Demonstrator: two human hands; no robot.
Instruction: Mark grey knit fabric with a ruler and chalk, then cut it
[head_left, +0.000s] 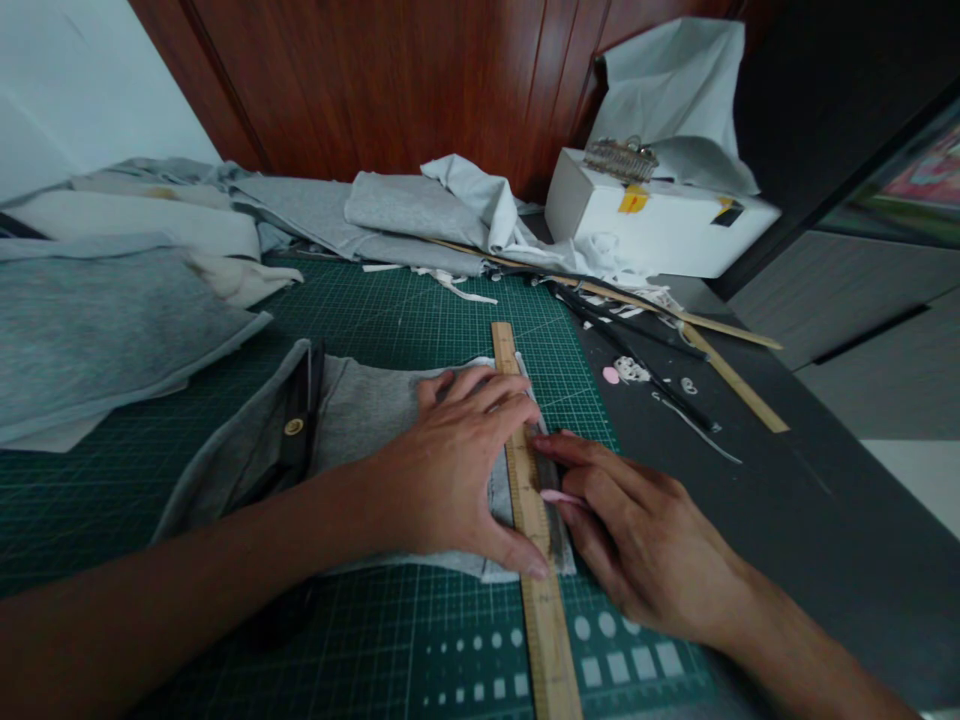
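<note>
My left hand (457, 455) lies spread across a wooden ruler (534, 500), fingertips and thumb pressing it onto a piece of grey fabric (375, 405). The ruler runs lengthwise near the fabric's right edge. Between the closed fingers of my right hand (637, 530) is a thin pink piece of tailor's chalk (561, 497), its tip at the fabric just right of the ruler. Black scissors (296, 425) with a brass pivot rest on the left part of the fabric, partly hidden under my left forearm.
A green cutting mat (390, 320) lies beneath the work. More grey fabric (112, 330) is heaped at left and along the back. Wooden strips (735, 380), dark cords and scraps lie at right. A white box (667, 225) stands at the back right.
</note>
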